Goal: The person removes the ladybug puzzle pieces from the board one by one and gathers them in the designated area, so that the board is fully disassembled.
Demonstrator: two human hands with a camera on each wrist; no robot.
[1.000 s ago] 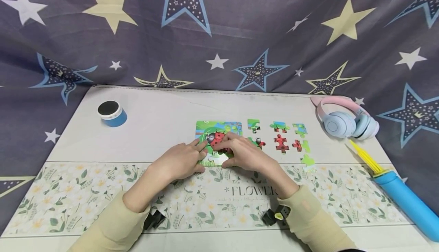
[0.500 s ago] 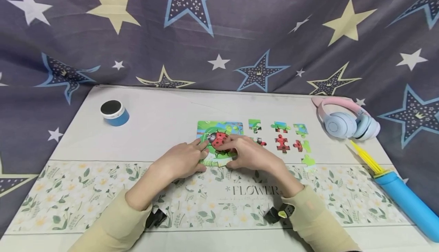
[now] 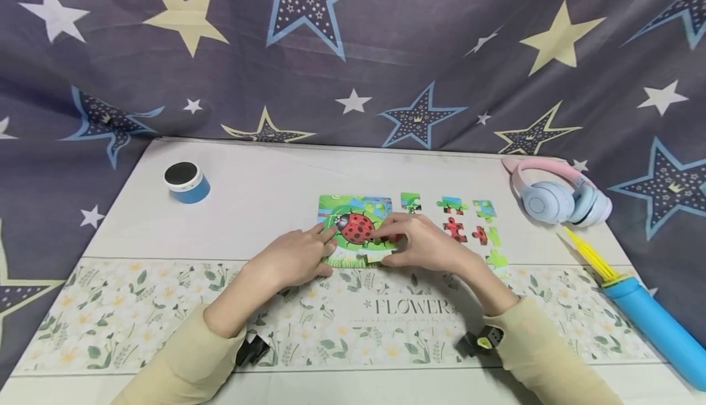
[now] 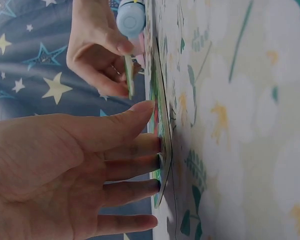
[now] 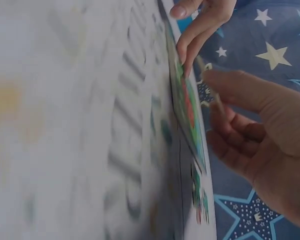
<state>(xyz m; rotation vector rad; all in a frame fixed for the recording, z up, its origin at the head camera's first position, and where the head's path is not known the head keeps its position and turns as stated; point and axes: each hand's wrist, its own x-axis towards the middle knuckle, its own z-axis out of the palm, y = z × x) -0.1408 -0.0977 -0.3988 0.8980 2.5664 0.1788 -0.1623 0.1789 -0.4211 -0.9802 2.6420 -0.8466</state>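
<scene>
A ladybug jigsaw puzzle (image 3: 355,228) lies flat on the table in the head view. My left hand (image 3: 290,259) rests at its left edge, fingers nearly straight; the left wrist view shows the fingertips touching the puzzle's edge. My right hand (image 3: 427,244) is over the puzzle's right side. Between thumb and fingers it pinches a thin puzzle piece (image 4: 129,75), raised off the board in the left wrist view. Its printed face is mostly hidden. To the right lie several loose pieces, among them a red one (image 3: 455,228) and a green one (image 3: 496,259).
A blue and white round speaker (image 3: 187,182) stands at the back left. Pink and blue headphones (image 3: 551,193) lie at the back right, with a blue tube holding yellow sticks (image 3: 634,298) in front of them. A starry cloth (image 3: 353,56) hangs behind the table.
My right hand has moved right, away from the puzzle's middle, with the pinched piece, uncovering more of the ladybug. My left hand stays at the left edge. The head view has shifted slightly.
</scene>
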